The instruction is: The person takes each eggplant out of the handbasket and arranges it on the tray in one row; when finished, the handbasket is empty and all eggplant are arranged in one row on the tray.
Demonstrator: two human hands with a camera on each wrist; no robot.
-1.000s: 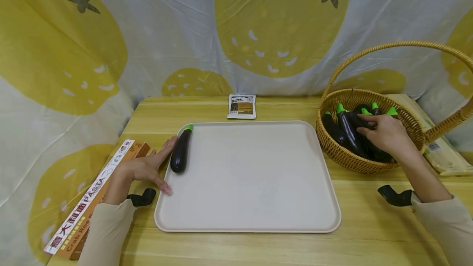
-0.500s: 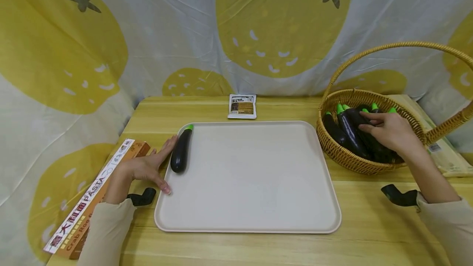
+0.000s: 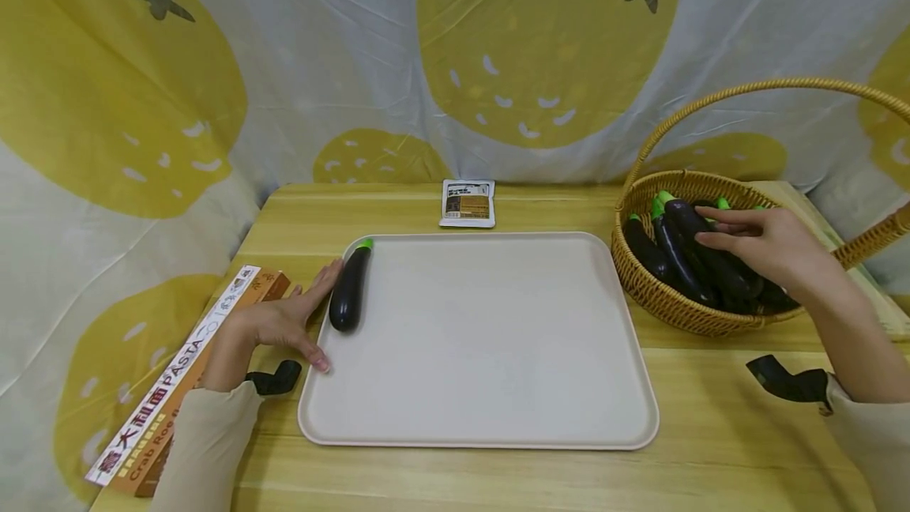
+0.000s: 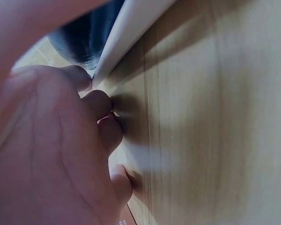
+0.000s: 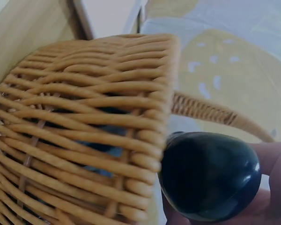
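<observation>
My left hand (image 3: pixel 287 326) rests with spread fingers at the left edge of the white tray (image 3: pixel 490 338), its thumb over the rim. In the left wrist view, fingertips of the left hand (image 4: pixel 51 126) touch the table beside the tray wall (image 4: pixel 124 35). One dark eggplant (image 3: pixel 348 288) with a green stem lies along the tray's left side. At the right, a wicker basket (image 3: pixel 650 303) holds several eggplants. Over it, my right hand (image 3: pixel 771 247) grips an eggplant (image 3: pixel 700 239), whose rounded end (image 5: pixel 210 176) shows above the basket rim (image 5: pixel 152 136) in the right wrist view.
A pasta box (image 3: pixel 185 382) lies slanted beneath my left forearm. Behind the tray sits a small packet (image 3: pixel 467 203). The basket's tall handle (image 3: pixel 775 85) arches behind the right hand. Another flat package (image 3: pixel 881 306) lies right of the basket. A patterned cloth (image 3: pixel 341 46) hangs behind the table.
My right hand has shifted right and slightly up, raising the gripped eggplant out from among the others. The left hand and the eggplant on the tray stay put.
</observation>
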